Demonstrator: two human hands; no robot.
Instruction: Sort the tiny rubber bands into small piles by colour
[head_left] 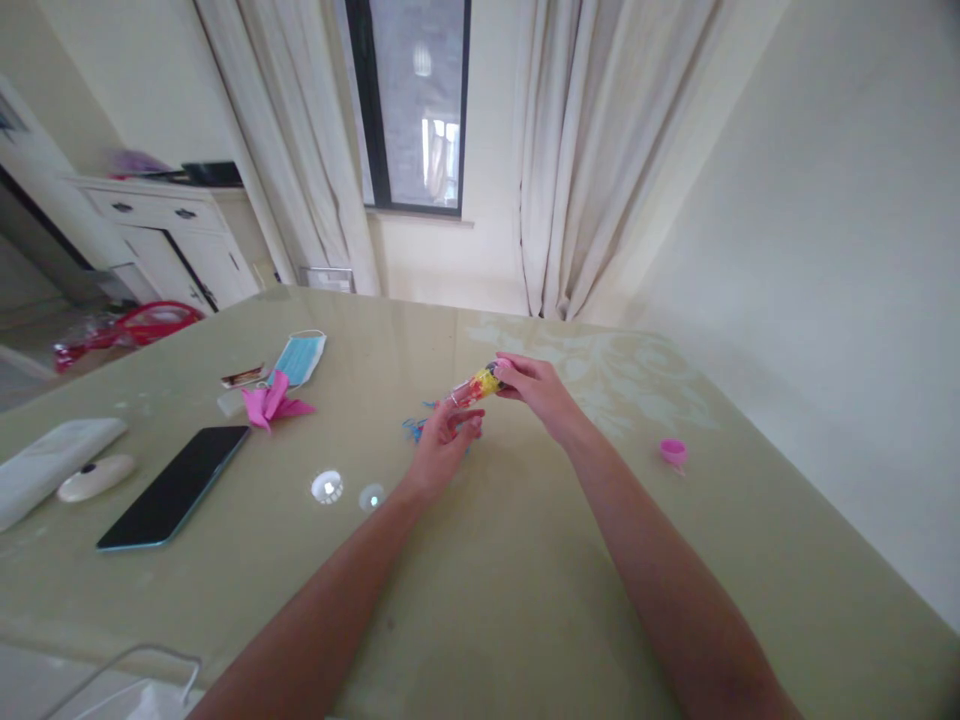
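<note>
Nearest me, at the lower left, a white cable curls by the edge of the bench. Further up on that side I see a dark-screened phone, with a cream rounded object and a long white case to its left. Well off to the right sits a small pink cup.

Mid-bench, my left hand has its grip curled around the lower end of a yellow-and-red printed tube; my right hand has its grip pinched on the upper end, so the tube slants between them. Blue strands lie just beside my left hand. Farther out, folded pink paper lies near a blue face mask. Past the bench, pale curtains flank a dark-framed window.
</note>
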